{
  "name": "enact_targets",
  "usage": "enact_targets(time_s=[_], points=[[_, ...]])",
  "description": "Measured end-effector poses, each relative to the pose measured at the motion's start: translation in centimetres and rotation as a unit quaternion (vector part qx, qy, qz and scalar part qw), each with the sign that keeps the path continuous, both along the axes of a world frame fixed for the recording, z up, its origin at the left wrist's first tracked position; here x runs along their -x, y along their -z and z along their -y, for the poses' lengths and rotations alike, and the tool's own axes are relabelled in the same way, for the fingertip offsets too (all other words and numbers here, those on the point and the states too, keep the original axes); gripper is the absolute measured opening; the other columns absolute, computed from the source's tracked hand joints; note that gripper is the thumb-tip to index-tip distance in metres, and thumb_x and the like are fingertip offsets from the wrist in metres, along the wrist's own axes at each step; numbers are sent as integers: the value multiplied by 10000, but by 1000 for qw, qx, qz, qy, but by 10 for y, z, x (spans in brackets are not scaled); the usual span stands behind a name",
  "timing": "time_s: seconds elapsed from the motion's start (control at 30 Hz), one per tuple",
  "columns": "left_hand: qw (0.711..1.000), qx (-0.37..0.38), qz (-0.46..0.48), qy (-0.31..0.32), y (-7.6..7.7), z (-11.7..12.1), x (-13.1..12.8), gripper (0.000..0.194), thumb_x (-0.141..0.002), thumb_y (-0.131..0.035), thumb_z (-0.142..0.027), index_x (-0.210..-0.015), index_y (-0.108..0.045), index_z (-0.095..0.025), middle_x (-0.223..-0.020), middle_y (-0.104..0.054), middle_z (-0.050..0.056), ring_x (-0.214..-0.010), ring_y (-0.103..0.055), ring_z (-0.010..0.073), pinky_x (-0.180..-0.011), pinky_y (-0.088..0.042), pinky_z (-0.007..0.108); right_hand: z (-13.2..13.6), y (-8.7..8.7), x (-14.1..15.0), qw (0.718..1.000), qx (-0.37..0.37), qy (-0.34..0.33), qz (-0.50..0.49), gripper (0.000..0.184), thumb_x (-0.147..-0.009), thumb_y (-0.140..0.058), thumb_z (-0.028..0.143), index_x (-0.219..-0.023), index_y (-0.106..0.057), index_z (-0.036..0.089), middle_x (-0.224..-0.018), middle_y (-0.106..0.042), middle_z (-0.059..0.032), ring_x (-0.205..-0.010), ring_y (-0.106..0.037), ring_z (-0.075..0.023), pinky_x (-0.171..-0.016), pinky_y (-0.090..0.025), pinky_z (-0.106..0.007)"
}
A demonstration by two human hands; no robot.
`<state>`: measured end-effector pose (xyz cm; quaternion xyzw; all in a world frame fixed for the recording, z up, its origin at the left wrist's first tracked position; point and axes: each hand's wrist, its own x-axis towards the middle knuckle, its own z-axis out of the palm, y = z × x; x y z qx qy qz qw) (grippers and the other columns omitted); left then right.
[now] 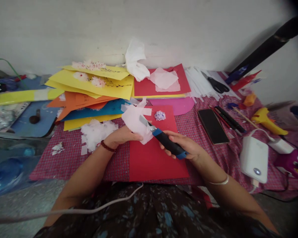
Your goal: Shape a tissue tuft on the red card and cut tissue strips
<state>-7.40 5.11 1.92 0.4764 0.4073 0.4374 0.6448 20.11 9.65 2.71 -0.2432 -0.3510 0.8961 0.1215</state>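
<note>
My left hand (125, 135) pinches a thin white sheet of tissue paper (134, 119) between thumb and fingers, above a red card (156, 162). My right hand (180, 143) is wrapped round the black-and-blue handle of a cutting tool (167, 142) with a short metal blade. The blade lies against the tissue paper, pointing up and left; whether it has cut into the paper I cannot tell. Just beyond the hands, a small heap of white and purple bits (160, 115) sits on the red card. Torn white paper pieces (96, 132) lie beside my left wrist.
Behind are yellow cards with paper blossoms (114, 82), a red sheet (144, 89) bearing white paper, and black scissors (217, 85) on white strips. At right lie a phone (213, 126), pens (229, 119), a yellow glue gun (268, 120) and a white power bank (254, 158).
</note>
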Motion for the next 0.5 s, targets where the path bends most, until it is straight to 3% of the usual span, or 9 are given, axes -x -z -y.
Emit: enact_targets(time_s=[0.07, 0.17, 0.3, 0.5], points=[[999, 7, 27, -18, 0, -2, 1, 496, -598, -909, -404, -1010, -739, -186, -965, -757, 73, -878, -702, 213, -813, -572, 316, -1, -1, 0, 1000, -7, 10, -5, 489, -862, -700, 412, -1274, -533, 207, -888, -725, -56, -609, -687, -138, -430, -547, -202], [990, 20, 96, -98, -1, -6, -2, 527, -610, -890, -509, -1006, -737, -196, -1045, -757, 84, -948, -710, 228, -865, -572, 333, -1, -3, -1, 1000, -13, 16, 0, 477, -862, -700, 401, -1263, -537, 200, -882, -724, -57, -608, -686, -136, -427, -542, -197], [973, 38, 122, -192, 0, -9, -7, 405, -635, -894, -405, -946, -742, -194, -1003, -770, 65, -945, -718, 220, -876, -571, 339, -2, -3, -1, 1000, -17, 19, 2, 479, -859, -701, 406, -1261, -541, 200, -881, -724, -59, -601, -682, -137, -421, -538, -199], [972, 39, 104, -206, 2, -10, -10, 407, -599, -908, -272, -958, -735, -187, -960, -775, 43, -906, -720, 200, -878, -564, 334, -1, -1, 1, 1000, -14, 17, 8, 470, -876, -682, 403, -1275, -536, 201, -883, -718, -54, -610, -683, -135, -428, -542, -199]])
